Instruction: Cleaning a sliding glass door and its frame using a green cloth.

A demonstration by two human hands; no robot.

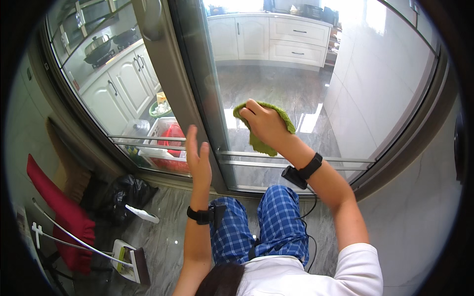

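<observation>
My right hand [267, 124] grips a green cleaning cloth [263, 147] and holds it against or very near the glass pane [266, 88] of a sliding door. The cloth spreads out flat behind my fingers. Farther left, my left hand [199, 159] is raised with fingers extended and nothing in it, beside the door's brown metal frame [192, 107]. Whether its fingertips touch the frame or the glass, I cannot tell. Two metal bars [296, 159] run across the lower part of the pane, just below the cloth.
Behind the glass are white kitchen cabinets [255, 37] and a white plastic basket [157, 127]. On my side, at left, are a red-covered chair [72, 222], a black plastic bag [127, 196], a white bottle [142, 213] and a broom with dustpan [126, 262]. A cable [314, 240] hangs by my right knee.
</observation>
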